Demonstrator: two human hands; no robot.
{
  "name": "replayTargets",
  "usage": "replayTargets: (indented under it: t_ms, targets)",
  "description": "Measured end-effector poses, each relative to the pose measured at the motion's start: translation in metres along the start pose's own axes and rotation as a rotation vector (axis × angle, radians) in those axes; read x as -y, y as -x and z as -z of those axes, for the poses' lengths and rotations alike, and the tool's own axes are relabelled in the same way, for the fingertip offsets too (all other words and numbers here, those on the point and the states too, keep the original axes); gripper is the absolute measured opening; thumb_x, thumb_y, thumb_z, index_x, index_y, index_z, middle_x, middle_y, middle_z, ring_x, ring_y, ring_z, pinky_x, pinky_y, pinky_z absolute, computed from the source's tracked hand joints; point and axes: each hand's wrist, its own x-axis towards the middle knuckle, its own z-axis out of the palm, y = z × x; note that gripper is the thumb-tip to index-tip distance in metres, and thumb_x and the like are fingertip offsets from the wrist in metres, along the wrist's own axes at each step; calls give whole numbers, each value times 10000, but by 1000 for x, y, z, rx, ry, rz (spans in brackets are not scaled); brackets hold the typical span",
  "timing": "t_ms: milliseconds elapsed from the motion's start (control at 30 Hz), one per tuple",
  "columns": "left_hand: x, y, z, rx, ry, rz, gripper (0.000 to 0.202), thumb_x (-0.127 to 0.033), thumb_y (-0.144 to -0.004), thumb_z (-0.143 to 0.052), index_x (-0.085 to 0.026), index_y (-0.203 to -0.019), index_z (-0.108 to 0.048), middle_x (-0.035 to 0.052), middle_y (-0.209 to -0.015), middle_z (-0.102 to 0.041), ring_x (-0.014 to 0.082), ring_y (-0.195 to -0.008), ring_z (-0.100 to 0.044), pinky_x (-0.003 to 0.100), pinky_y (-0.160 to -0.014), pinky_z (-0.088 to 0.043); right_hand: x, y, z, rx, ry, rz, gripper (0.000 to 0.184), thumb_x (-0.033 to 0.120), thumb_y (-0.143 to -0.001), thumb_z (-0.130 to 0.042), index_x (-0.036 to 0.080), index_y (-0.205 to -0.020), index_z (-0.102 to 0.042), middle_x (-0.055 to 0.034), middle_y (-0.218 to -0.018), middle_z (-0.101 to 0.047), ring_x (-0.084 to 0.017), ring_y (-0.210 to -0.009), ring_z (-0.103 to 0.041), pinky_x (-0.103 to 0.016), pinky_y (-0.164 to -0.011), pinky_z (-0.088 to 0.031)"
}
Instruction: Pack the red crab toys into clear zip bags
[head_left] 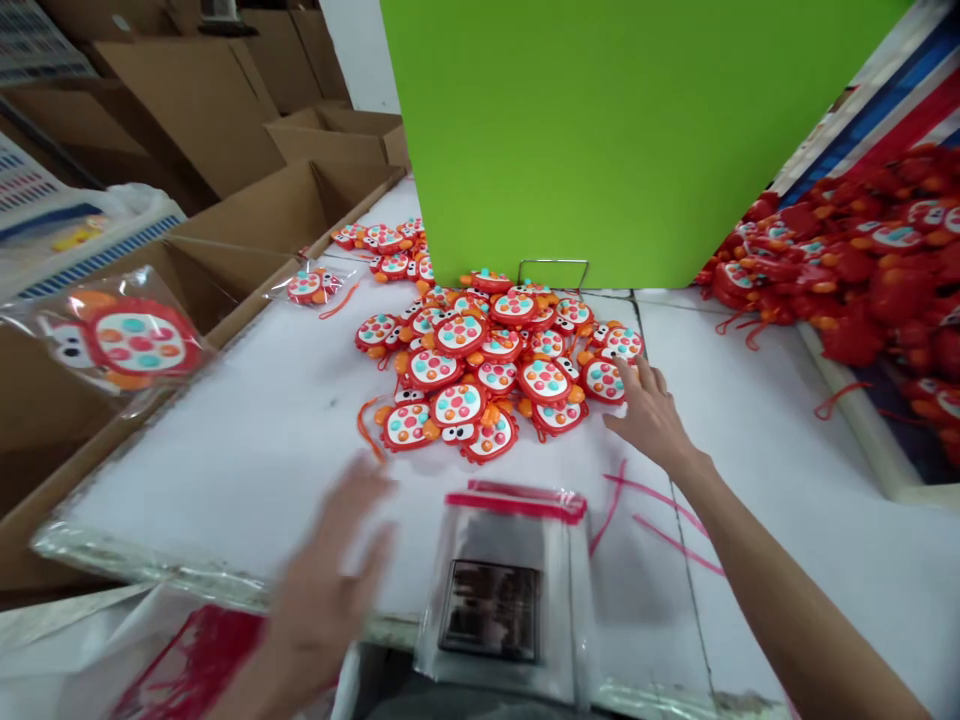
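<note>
Red crab-shaped toys (457, 405) with white faces and coloured dots lie heaped on the white table. My right hand (651, 415) is at the heap's right edge, thumb and fingers apart around the rim of one toy (603, 381); no firm grip shows. My left hand (330, 580), smeared by motion, hovers over the table's front edge with thumb and fingers spread and nothing in it. Between my hands lies a stack of clear zip bags (517, 510) with red top strips, a dark rectangle showing in the lower part.
A bagged toy (142, 340) appears in mid-air over an open cardboard box (255, 215) at left. Another bagged toy (311, 287) lies at the table's left edge. A green panel (600, 130) stands behind the heap. More red toys (885, 270) fill the right side.
</note>
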Motion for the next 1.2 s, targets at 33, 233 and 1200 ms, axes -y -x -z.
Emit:
replayTargets:
  t_ms: [33,233,1200]
  targets:
    - [-11,7,-26,164,-26,-174,371,-273,-820,-485,-276,-1191,-492,35,-1286,-508,262,-1272,-344,452,-1029,-312,4,-11,-4,25,-9,-14,805,279,-666,-624,200,-1366,-233,-180,-1418,-224,-408,-1253,-239,-566,-865,-366]
    - [-54,45,-118,578,-158,-451,629,-245,-763,-552,-158,-1340,-316,154,-1428,-287,342,-1319,-204,556,-1005,-286,5,-22,-15,21,-96,-35,694,295,-665,-607,201,-1307,-362,-169,-1375,-312,-388,-1172,-374,-513,-840,-405]
    - [-60,25,-110,464,180,-335,206,-76,-781,-464,-160,-941,-562,52,-903,-587,201,-843,-469,340,-774,-376,55,169,45,817,-1283,-485,549,345,-778,-594,207,-1283,-429,-74,-1046,-625,-192,-796,-606,-330,-702,-509]
